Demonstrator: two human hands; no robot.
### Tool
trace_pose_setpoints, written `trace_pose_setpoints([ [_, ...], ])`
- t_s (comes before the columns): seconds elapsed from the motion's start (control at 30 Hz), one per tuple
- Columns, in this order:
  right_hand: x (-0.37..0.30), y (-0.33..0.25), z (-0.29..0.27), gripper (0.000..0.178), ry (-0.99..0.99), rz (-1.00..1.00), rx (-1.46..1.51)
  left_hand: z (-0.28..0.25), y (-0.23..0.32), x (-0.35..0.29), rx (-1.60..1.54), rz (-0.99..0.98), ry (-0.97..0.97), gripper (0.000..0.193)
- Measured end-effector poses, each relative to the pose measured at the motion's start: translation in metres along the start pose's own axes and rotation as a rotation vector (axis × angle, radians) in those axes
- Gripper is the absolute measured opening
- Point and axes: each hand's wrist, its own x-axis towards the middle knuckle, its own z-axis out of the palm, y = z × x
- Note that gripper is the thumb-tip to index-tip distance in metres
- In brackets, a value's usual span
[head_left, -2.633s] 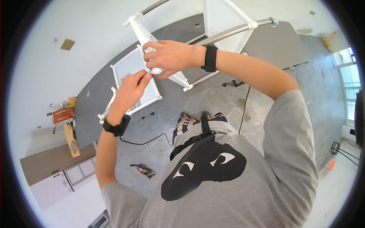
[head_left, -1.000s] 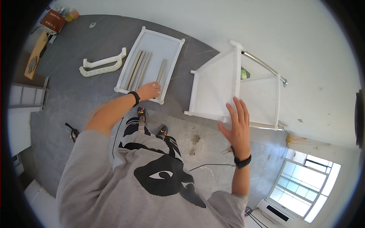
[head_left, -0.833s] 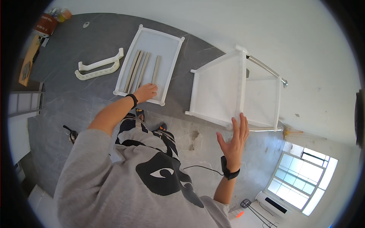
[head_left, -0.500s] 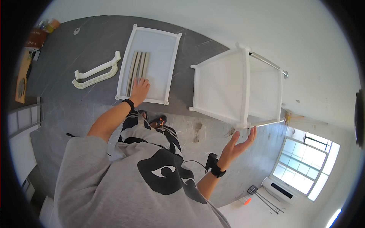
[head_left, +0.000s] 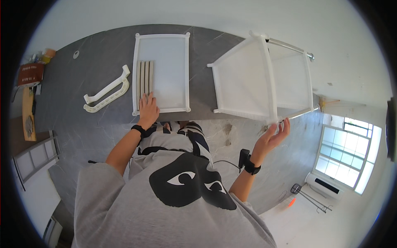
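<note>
A white tray-like shelf panel [head_left: 171,82] with raised edges and round corner sockets lies on the grey table. Several metal tubes [head_left: 146,76] lie side by side along its left edge. My left hand [head_left: 148,108] rests on their near ends, fingers outstretched and not wrapped round them. To the right, a white shelf rack [head_left: 244,78] lies on its side, two panels joined by metal tubes. At its near corner, my right hand [head_left: 269,142] has thumb and fingers curled against the corner and tube end; their exact contact is partly hidden.
Two white curved handle-like parts [head_left: 107,93] lie left of the panel. At the far left are a red-brown box [head_left: 31,74] and a wooden board [head_left: 29,113]. A white wall [head_left: 215,20] rises behind the table [head_left: 105,45]. The rack's near corner overhangs the table edge.
The metal tubes have shifted left against the panel's edge and lie closer together, my left hand on their near ends. My right hand's fingers have closed in at the rack's corner. The view has shifted.
</note>
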Motion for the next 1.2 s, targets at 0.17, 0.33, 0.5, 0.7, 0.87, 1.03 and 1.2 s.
trace_pose_setpoints([
  [0.17,0.010,-0.014,-0.013,0.036,0.029,-0.043,-0.029,-0.010,0.001,0.020,0.064,-0.091,-0.208,0.047],
  [0.33,0.025,-0.008,-0.018,0.034,0.009,-0.028,-0.039,0.009,-0.027,0.054,0.132,-0.020,-0.031,0.051],
  [0.5,0.031,-0.016,-0.030,0.034,0.105,-0.091,0.048,0.003,-0.050,0.105,0.150,-0.026,0.147,0.065],
  [0.7,0.034,-0.007,-0.032,0.032,0.071,-0.059,0.055,0.020,-0.062,0.105,0.101,-0.174,0.013,0.072],
  [0.87,0.030,0.004,-0.028,0.031,0.003,-0.060,0.015,0.036,-0.053,0.079,0.096,-0.225,0.084,0.072],
  [1.03,0.026,0.024,-0.025,0.031,-0.057,0.041,-0.047,0.028,-0.054,0.082,0.078,-0.203,0.040,0.074],
  [1.2,0.016,0.025,-0.027,0.032,0.000,0.106,0.008,0.010,-0.059,0.082,0.181,-0.139,0.026,0.071],
])
